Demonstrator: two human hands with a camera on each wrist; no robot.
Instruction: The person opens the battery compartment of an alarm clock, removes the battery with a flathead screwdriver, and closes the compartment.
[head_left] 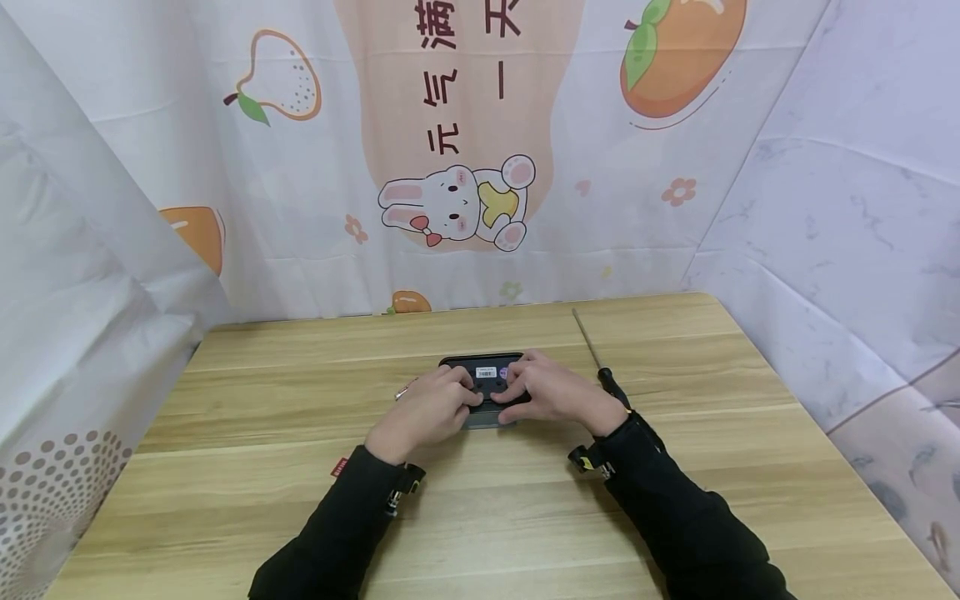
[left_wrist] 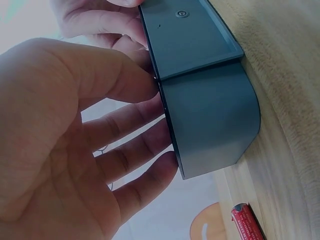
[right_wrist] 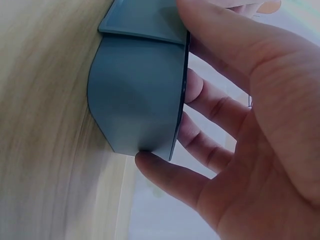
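A dark grey-blue box-shaped device (head_left: 491,419) sits on the wooden table, its black face (head_left: 461,364) turned upward with a white label (head_left: 486,372) on it. My left hand (head_left: 429,408) holds it from the left, thumb at the near edge and other fingertips against the black face. From the right, my right hand (head_left: 551,390) grips the device; its little finger (right_wrist: 172,177) reaches round the far side. In the left wrist view a screw (left_wrist: 182,14) shows in the recessed side. The fingers hide much of the black face.
A screwdriver (head_left: 588,342) with a black handle lies by the right hand, partly behind the wrist. A red battery (left_wrist: 246,221) lies on the table left of the device. Printed curtain (head_left: 300,208) hangs along the table's back edge.
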